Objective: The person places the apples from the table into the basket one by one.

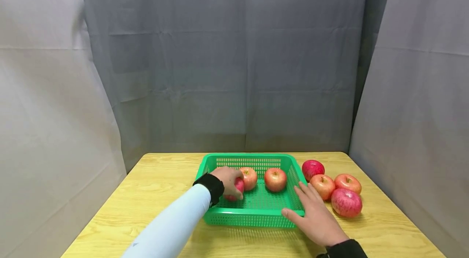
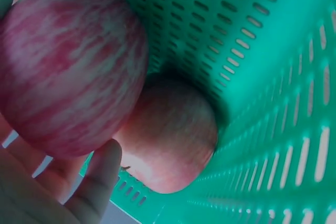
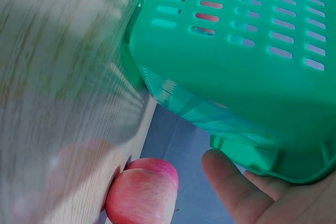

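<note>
My left hand point(image 1: 228, 180) reaches into the left part of a green plastic basket point(image 1: 253, 212) and grips a streaked red apple point(image 2: 73, 66), its fingers curved round the fruit. Close by, another apple point(image 2: 168, 135) sits against the basket's perforated wall in the left wrist view. Inside the basket, the head view shows a paler apple point(image 1: 250, 178) just right of the held one and a further apple point(image 1: 275, 180) toward the right side. My right hand point(image 1: 314, 216) lies at the basket's right rim with fingers extended, holding no fruit.
Outside the basket, to its right, a dark red apple point(image 1: 313, 169), two paler apples, one point(image 1: 322, 186) nearer the basket and one point(image 1: 348, 183) farther right, and a speckled red apple point(image 1: 346, 202) rest on the wooden table point(image 1: 157, 193). Grey curtains point(image 1: 234, 66) surround the table.
</note>
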### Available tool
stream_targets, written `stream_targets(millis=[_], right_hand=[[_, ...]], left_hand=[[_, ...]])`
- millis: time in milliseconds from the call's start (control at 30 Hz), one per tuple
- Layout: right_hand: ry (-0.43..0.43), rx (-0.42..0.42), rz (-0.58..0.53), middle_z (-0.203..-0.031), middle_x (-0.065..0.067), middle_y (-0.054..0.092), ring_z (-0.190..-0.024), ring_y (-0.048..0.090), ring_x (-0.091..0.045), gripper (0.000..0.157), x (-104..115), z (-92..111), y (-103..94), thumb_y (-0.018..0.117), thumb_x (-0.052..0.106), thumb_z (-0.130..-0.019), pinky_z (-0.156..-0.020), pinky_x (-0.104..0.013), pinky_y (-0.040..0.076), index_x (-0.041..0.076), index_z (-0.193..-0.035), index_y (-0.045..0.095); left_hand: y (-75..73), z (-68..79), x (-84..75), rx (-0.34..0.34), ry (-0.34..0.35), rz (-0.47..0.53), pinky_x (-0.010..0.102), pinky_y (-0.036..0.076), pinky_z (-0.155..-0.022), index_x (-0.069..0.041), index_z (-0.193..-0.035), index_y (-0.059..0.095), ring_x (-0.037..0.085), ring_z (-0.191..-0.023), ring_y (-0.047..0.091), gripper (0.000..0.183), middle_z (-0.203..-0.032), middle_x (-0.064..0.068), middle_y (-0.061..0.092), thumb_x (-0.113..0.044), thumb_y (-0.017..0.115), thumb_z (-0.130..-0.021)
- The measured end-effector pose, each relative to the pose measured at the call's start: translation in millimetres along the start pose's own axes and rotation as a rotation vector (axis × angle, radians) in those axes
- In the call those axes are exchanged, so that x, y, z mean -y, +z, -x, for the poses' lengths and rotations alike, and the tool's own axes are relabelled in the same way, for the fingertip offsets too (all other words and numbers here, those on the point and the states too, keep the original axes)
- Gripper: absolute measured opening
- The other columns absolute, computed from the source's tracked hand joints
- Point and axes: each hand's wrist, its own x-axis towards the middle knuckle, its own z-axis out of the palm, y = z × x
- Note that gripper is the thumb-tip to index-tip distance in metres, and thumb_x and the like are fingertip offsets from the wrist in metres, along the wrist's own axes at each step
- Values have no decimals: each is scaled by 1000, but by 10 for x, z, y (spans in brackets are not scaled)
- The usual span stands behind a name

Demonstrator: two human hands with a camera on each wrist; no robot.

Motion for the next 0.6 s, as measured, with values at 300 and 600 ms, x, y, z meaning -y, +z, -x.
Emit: stream_targets(millis=[300, 600], right_hand=[[15, 26, -3, -150, -20, 27, -136, 10, -39, 98, -3, -33, -8, 43, 77, -81, -102, -67, 24, 1, -142, 38], [7, 5, 3, -149, -19, 28, -135, 12, -39, 96, -11, -12, -5, 45, 77, -81, -101, -67, 27, 2, -142, 40]], left_hand=[[-12, -1, 5, 35, -4, -20, 32, 49, -77, -25, -114, 65, 15, -97, 51, 58, -103, -6, 64, -51, 82, -65], [-18, 25, 73, -55, 11, -57, 39, 50, -81, -20, -121, 63, 23, -104, 52, 59, -117, 1, 62, -56, 70, -75]])
